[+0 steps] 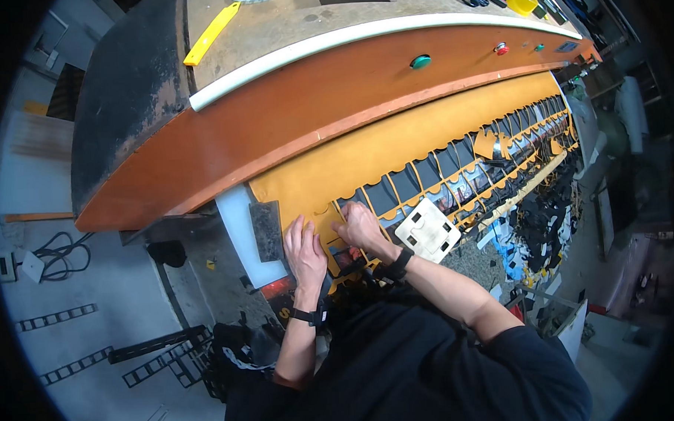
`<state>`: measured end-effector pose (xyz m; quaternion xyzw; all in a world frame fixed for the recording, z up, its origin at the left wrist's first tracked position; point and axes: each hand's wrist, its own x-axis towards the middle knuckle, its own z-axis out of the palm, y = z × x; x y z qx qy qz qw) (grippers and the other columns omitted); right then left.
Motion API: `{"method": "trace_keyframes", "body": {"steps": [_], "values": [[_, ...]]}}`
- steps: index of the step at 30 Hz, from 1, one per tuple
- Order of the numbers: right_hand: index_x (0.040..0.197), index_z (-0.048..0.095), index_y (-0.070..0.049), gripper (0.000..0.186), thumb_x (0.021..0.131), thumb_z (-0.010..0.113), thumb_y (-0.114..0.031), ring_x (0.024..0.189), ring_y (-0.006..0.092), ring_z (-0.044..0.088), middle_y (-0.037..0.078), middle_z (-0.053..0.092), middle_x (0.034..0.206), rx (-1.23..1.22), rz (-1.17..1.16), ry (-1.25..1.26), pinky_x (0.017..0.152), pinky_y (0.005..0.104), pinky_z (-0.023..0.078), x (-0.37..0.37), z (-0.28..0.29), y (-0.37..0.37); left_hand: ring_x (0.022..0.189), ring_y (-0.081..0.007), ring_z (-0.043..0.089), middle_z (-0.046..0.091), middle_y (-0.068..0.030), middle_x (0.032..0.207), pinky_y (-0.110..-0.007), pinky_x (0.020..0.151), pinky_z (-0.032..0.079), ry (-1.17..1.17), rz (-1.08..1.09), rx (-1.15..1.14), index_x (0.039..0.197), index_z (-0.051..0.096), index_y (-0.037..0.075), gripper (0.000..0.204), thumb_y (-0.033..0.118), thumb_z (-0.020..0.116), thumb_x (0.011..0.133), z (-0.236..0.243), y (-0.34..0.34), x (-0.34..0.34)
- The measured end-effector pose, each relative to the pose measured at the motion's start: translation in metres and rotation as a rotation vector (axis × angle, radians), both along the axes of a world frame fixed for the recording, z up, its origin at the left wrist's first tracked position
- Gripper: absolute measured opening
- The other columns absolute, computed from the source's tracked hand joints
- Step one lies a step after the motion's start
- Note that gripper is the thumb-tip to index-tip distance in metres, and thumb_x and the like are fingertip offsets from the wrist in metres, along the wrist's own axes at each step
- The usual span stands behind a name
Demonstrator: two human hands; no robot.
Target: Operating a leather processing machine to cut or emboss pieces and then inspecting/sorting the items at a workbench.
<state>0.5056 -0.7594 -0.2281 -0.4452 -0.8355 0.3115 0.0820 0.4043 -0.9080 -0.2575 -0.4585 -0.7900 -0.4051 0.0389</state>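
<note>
My left hand point(306, 260) lies open with its fingers on a yellow-orange sheet point(397, 127), beside a dark rectangular block point(266, 230) at the sheet's near left corner. Just to its right, my right hand point(361, 232) is curled at the cut edge of that sheet; what its fingers hold, if anything, is hidden. Cut-out strips and notches run along the sheet's lower side to the right. A white square plate with dark slots point(427, 231) lies beside my right hand, and a pale board point(241, 240) shows under the block.
An orange machine housing point(311, 95) with buttons spans behind the sheet; a yellow blade-shaped tool point(210, 34) and other tools lie on its top. Dark scraps point(539, 226) pile at the right. Black ladder-like frames point(152, 367) and coiled cables point(60, 257) lie on the floor at the left.
</note>
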Motion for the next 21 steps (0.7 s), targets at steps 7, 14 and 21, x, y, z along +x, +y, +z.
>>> {"method": "trace_keyframes", "body": {"steps": [7, 14, 21], "values": [[0.102, 0.068, 0.0, 0.03, 0.087, 0.083, -0.02, 0.07, 0.0404, 0.072, 0.014, 0.071, 0.071, -0.173, -0.11, 0.385, 0.076, 0.0502, 0.057, 0.003, 0.027, -0.028, 0.139, -0.0436, 0.055, 0.061, -0.0202, 0.149, -0.055, 0.117, 0.044, -0.001, 0.007, 0.015, 0.128, 0.069, -0.002, 0.031, 0.001, 0.07, 0.097, 0.002, -0.002, 0.001], [0.099, 0.08, 0.001, 0.031, 0.083, 0.09, -0.023, 0.114, 0.0384, 0.069, 0.022, 0.072, 0.116, -0.02, 0.052, 0.384, 0.102, 0.0484, 0.055, 0.024, 0.029, -0.003, 0.138, -0.0454, 0.055, 0.062, -0.0236, 0.148, -0.051, 0.119, 0.044, -0.12, -0.091, -0.117, 0.125, 0.068, -0.006, 0.029, 0.0, 0.067, 0.097, 0.024, -0.002, -0.004], [0.109, 0.066, 0.001, 0.039, 0.089, 0.09, -0.021, 0.1, 0.0229, 0.069, 0.014, 0.069, 0.111, -0.1, -0.329, 0.725, 0.092, 0.0375, 0.058, 0.184, 0.113, 0.174, 0.129, -0.0424, 0.063, 0.069, -0.0229, 0.136, -0.047, 0.113, 0.05, -0.156, -0.008, -0.242, 0.129, 0.07, -0.005, 0.032, 0.004, 0.072, 0.098, 0.115, -0.009, 0.044]]}}
